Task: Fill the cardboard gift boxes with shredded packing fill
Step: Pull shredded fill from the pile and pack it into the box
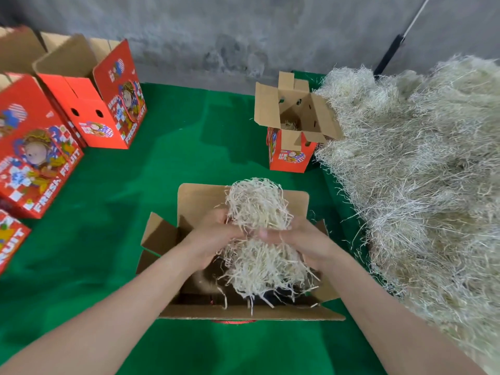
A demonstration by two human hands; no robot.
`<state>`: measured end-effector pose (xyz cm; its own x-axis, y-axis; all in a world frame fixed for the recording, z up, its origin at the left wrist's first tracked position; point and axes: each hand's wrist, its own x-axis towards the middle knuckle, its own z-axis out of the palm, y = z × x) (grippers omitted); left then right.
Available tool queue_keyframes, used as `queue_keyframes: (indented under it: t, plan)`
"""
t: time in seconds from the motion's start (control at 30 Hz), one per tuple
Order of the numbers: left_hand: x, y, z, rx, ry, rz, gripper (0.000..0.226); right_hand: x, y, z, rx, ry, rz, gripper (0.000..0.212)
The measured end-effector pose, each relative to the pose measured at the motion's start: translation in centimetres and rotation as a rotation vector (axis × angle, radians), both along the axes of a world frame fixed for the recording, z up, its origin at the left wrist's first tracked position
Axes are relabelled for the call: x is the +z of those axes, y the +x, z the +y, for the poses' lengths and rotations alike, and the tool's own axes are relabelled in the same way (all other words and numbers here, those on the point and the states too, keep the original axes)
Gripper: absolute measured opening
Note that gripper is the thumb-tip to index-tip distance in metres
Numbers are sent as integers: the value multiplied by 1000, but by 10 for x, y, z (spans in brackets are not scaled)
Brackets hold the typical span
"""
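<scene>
An open cardboard gift box [194, 201] stands on the green cloth right in front of me, its flaps spread outward. Over its opening I hold a pale clump of shredded packing fill [259, 212]. My left hand [211, 239] grips the clump from the left and my right hand [300, 239] grips it from the right. Strands hang down from my hands into the box. A second open gift box [289, 155], red outside, stands farther back beside the big heap of shredded fill [422, 163].
Several red "FRESH FRUIT" gift boxes [89, 104] stand along the left side, some with open tops. The green cloth [176, 147] covers the surface. A grey concrete wall runs behind, with a black-handled pole [392, 54] leaning at the top right.
</scene>
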<state>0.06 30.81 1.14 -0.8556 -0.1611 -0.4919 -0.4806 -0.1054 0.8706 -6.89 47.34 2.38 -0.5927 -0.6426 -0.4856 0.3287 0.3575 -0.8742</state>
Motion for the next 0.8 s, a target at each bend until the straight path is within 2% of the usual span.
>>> queue_keyframes:
  t: [0.1,0.17,0.2,0.23,0.3,0.4,0.47,0.5,0.57,0.6,0.63,0.67,0.7,0.77,0.8]
  plan:
    - [6,0,-2,61,93,-13,44,-7,3,-10,-34,9,52,35]
    - [10,0,-17,137,231,-49,53,-8,-3,-7,-73,-5,56,37]
    - [11,1,-25,153,246,-55,57,-6,-5,-4,-91,-7,56,50]
    - [10,3,-32,155,242,-49,55,-4,-7,-1,-102,-7,48,71]
    - [6,5,-41,147,236,-49,39,-2,-8,2,-92,24,33,104]
    - [8,7,-44,149,280,-59,20,0,-8,4,-70,55,44,124]
    - [12,10,-47,98,270,-92,30,1,-10,5,-68,79,47,132]
    - [13,12,-49,62,226,-113,43,2,-10,5,-69,97,49,133]
    - [14,14,-49,-29,128,-161,93,2,-11,6,-80,97,59,123]
    - [15,15,-49,-66,96,-181,114,2,-13,7,-85,84,57,108]
    - [14,15,-49,-80,82,-187,124,3,-13,7,-81,63,46,84]
    - [14,15,-48,-78,78,-196,125,5,-12,9,-59,49,47,56]
    - [14,16,-50,-60,93,-197,120,5,-13,12,-60,43,43,42]
    - [17,17,-51,2,187,-178,91,2,-16,16,-121,49,23,40]
    - [19,18,-52,17,288,-156,71,1,-17,15,-150,48,2,49]
